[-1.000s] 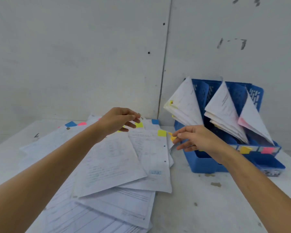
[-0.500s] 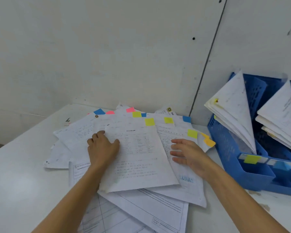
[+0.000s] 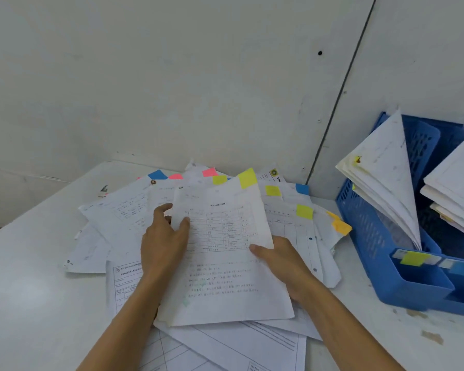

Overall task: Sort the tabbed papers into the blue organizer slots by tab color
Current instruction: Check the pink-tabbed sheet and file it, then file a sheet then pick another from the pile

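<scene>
One printed white sheet (image 3: 225, 277), yellow tab (image 3: 247, 178) beyond the fingertips, side edges pinched by left hand (image 3: 164, 245) and right hand (image 3: 281, 263).

White papers (image 3: 225, 263) bear yellow, pink, blue, orange tabs (image 3: 247, 178); blue organizer (image 3: 381, 253).

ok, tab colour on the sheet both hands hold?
Yellow tab on the held sheet; head view.

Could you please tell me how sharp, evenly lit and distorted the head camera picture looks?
Head view: soft, even light, no harsh glare; print on the paper held by left hand and right hand too blurred to read; wall seam leans, likely wide-angle distortion; blue organizer cropped at the right edge.
</scene>
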